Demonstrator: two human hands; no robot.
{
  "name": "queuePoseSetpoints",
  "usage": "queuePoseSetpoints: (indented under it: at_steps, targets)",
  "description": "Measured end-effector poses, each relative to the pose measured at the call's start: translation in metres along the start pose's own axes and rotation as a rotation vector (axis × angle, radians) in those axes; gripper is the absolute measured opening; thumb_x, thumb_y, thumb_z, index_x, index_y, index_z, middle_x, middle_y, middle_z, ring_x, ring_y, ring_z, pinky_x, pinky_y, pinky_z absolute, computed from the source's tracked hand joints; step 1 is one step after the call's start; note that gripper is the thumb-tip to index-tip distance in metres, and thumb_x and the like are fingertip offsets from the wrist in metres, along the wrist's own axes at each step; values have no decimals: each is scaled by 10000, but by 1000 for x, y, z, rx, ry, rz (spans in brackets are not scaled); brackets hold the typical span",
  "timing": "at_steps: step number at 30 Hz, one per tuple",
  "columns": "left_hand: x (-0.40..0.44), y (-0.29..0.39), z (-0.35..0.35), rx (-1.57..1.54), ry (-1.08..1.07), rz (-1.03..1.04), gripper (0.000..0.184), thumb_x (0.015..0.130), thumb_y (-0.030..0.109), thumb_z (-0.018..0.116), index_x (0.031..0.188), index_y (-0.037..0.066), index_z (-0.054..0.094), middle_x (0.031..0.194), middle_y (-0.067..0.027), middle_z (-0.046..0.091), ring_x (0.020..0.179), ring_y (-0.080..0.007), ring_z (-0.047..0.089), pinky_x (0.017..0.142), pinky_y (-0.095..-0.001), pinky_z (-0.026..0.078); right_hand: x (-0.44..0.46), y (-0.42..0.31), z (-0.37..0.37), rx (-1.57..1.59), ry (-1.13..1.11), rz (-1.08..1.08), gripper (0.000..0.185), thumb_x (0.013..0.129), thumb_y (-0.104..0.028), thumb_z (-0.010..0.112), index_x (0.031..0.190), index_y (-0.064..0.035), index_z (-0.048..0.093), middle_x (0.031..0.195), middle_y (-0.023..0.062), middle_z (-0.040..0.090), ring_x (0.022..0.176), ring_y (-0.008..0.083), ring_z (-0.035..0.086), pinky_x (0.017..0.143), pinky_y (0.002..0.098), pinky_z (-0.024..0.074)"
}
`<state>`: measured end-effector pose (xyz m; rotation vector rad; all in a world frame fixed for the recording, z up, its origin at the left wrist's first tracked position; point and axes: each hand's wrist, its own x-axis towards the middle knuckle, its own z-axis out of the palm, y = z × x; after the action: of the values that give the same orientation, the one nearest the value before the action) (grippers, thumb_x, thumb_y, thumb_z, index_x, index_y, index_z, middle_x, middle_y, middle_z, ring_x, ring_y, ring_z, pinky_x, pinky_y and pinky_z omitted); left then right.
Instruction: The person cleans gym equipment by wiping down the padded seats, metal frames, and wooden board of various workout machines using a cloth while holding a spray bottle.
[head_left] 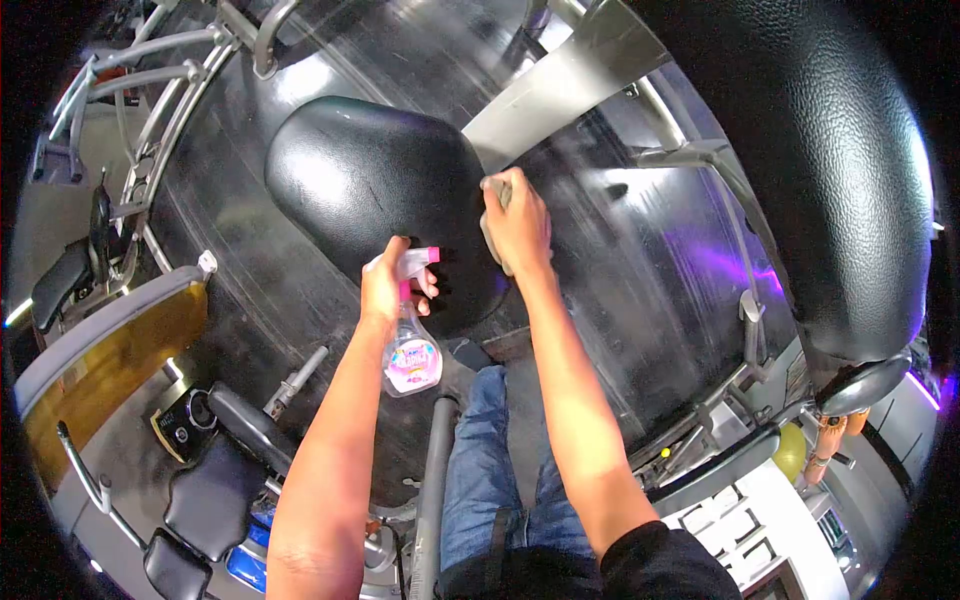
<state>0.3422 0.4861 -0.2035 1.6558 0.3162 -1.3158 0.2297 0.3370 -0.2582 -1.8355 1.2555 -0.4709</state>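
Observation:
My left hand (388, 285) is closed round the neck of a spray bottle (412, 360), clear with a pink-and-white trigger head and a colourful label. The nozzle points right, over the near part of a black padded seat (385, 180). My right hand (520, 225) grips a greyish cloth (495, 247) at the seat's right edge. Most of the cloth is hidden under my fingers. The seat's padding looks shiny.
A tall black backrest (850, 170) rises at the right, beside a silver metal frame (560, 85). Other gym machines (215, 490) stand at the lower left. A white shelf unit (765, 530) is at the lower right, near another person's arm (828, 445).

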Motion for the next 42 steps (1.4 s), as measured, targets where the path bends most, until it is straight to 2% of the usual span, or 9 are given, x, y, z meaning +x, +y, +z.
queuePoseSetpoints:
  at_steps: [8,17,27,30,32,35,36,38,42]
  targets:
    - [2,1,-3,34,-20,-24,464,936,432,492,947,-14,618,678,-122,621,511,-216,604,410,-348,457,-21,32,-18,213,-204,319,310,919,-378,655,973,-74,635,878,175,699,839,374,680,734,423,496]
    - [1,-3,-2,27,-23,4,463,951,449,489,968,2,604,683,-114,620,534,-211,618,400,-343,460,-101,52,-29,217,-33,325,257,951,-295,643,942,-42,601,763,123,653,733,243,649,711,374,479]
    - [3,-6,-4,5,-24,-1,453,933,438,510,942,-4,604,674,-121,628,522,-218,624,389,-347,461,29,16,-1,4,-276,292,302,930,-374,621,1036,-91,626,894,160,712,896,374,684,771,455,501]
    - [2,-6,-4,3,-34,3,455,935,439,504,930,-3,607,671,-122,628,523,-219,624,388,-345,462,25,11,-3,-23,-177,146,260,941,-353,624,1006,-101,617,839,140,709,822,340,694,699,446,504]
    - [1,-3,-2,18,-21,4,463,943,437,495,938,-11,611,665,-120,627,523,-217,623,389,-341,464,2,-18,-30,166,-341,511,232,949,-327,635,957,-98,600,775,112,696,733,302,687,630,427,496]
    - [1,-5,-3,8,-27,14,479,953,438,488,952,-22,620,660,-121,626,522,-216,620,390,-338,466,-41,11,-32,130,-187,226,237,951,-312,655,923,-87,587,705,92,667,571,213,643,529,379,475]
    - [1,-6,-3,-5,-25,18,479,953,438,488,952,-22,620,660,-121,626,522,-216,620,390,-338,466,-55,41,-21,55,-47,3,251,953,-305,657,943,-64,585,716,94,659,634,212,661,584,387,496]
    - [2,-6,-4,-4,-31,20,489,959,438,485,956,-30,628,661,-124,625,521,-217,618,389,-340,465,-78,13,-43,329,-165,370,270,957,-304,653,980,-44,582,786,103,661,782,236,670,717,396,505]
    - [1,-4,-3,-4,-21,57,500,956,447,494,938,-32,638,666,-125,628,527,-218,624,384,-342,454,-110,52,-29,370,-99,274,268,963,-293,623,1001,-34,563,917,81,625,877,160,577,815,335,460]
